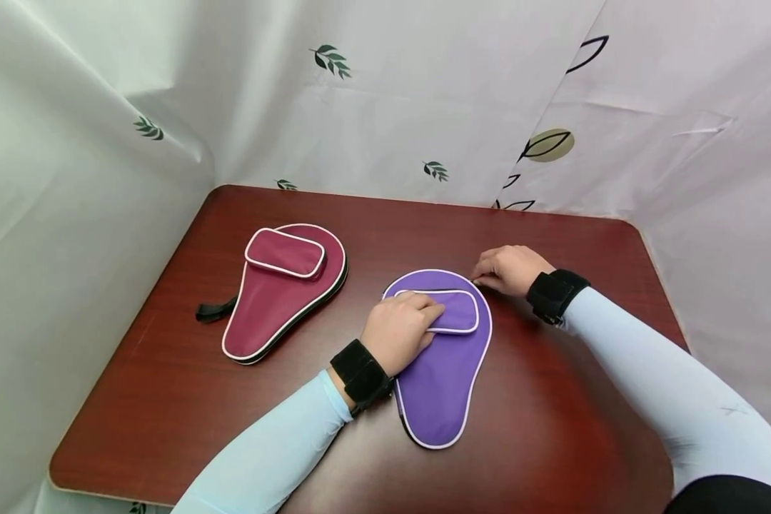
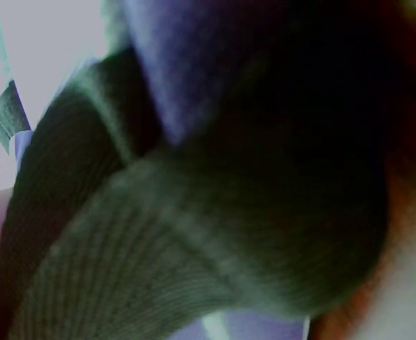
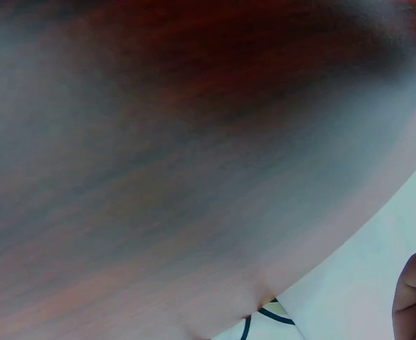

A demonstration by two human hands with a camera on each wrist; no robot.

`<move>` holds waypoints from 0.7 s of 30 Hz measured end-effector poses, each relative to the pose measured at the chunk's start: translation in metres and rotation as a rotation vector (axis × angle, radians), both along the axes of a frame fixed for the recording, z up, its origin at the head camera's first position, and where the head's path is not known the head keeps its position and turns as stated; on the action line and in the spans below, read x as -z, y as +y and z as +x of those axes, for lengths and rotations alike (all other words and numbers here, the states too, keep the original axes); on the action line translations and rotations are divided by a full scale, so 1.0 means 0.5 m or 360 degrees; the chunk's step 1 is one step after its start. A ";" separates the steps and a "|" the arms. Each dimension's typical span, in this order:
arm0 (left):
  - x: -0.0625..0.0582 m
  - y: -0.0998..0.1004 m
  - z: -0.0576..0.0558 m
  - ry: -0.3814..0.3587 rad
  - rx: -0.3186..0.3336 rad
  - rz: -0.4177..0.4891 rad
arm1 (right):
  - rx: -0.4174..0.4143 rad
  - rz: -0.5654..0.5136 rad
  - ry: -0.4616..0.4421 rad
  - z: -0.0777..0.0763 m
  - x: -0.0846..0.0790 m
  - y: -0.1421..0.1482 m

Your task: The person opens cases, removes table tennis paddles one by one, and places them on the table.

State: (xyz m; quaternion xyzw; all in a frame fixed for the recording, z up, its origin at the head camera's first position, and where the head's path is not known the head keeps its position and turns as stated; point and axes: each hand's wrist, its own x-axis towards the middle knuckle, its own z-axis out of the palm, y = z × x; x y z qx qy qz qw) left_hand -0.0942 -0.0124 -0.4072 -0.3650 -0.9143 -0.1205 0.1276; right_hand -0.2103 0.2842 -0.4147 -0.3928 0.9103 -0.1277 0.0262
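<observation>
A purple table tennis paddle case (image 1: 438, 392) with white piping lies flat on the table, its narrow end toward me. My left hand (image 1: 401, 328) grips the small pocket (image 1: 459, 312) on its front, fingers bent over the pocket's left part. At the case's upper right edge my right hand (image 1: 510, 270) pinches the zipper pull, mostly hidden by the fingertips. Part of that hand (image 3: 414, 290) shows at the right wrist view's edge. In the left wrist view a dark ribbed band (image 2: 193, 241) fills most of the picture, with blurred purple cloth (image 2: 186, 64) behind it.
A dark red paddle case (image 1: 279, 307) with a pocket and a black strap (image 1: 215, 310) lies to the left. Both cases are on a reddish-brown table (image 1: 321, 442) with rounded corners. White leaf-patterned cloth (image 1: 385, 93) hangs behind and along the sides.
</observation>
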 end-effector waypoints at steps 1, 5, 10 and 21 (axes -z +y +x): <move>0.000 0.000 0.002 0.0003 0.0000 -0.0004 | 0.0000 0.0002 -0.0002 0.002 0.001 0.001; 0.000 0.000 0.006 0.0027 -0.0010 -0.0013 | 0.0003 -0.0008 0.0005 0.010 0.004 0.003; 0.001 0.001 0.012 0.0060 -0.0033 -0.0013 | 0.0028 -0.0017 0.0018 0.021 0.008 0.004; -0.008 -0.001 0.018 -0.0006 -0.0017 -0.0029 | 0.0047 -0.0071 0.0101 0.049 0.009 0.011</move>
